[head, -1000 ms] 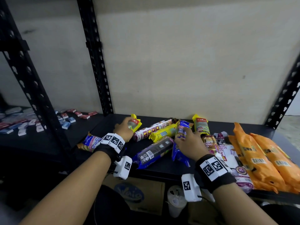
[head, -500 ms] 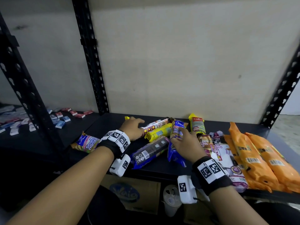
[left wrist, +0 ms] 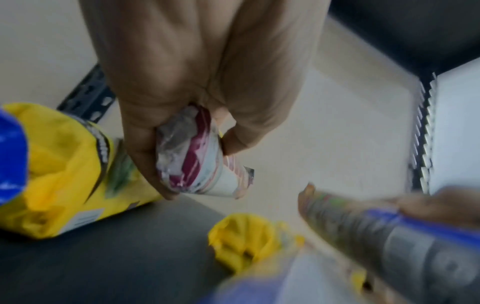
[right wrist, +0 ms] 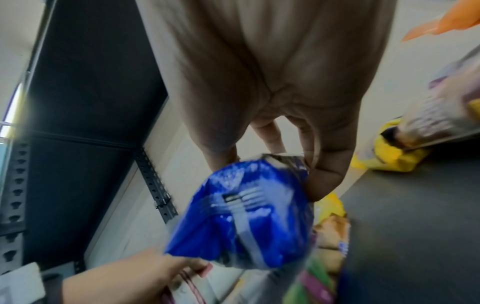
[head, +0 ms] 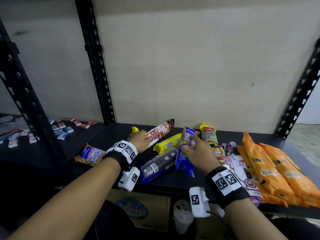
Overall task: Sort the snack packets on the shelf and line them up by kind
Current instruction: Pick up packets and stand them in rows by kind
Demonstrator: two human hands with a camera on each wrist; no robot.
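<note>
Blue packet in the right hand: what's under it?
The blue packet, gripped by the right hand, overlaps a dark barcoded packet and the black shelf. Anything beneath its middle is hidden.

A pale beige wall [head: 190, 58] backs the black metal shelving. Three black perforated steel uprights [head: 94, 63] rise against it: two at the left and one slanted at the far right. On the neighbouring dark shelf board [head: 43, 144] to the left lie scattered small flat boxes [head: 65, 129], some red, some blue and white. Below the shelf's front edge stands a brown cardboard carton with a blue oval logo [head: 138, 210], and just beside it a translucent plastic cup with a lid [head: 182, 215].
</note>
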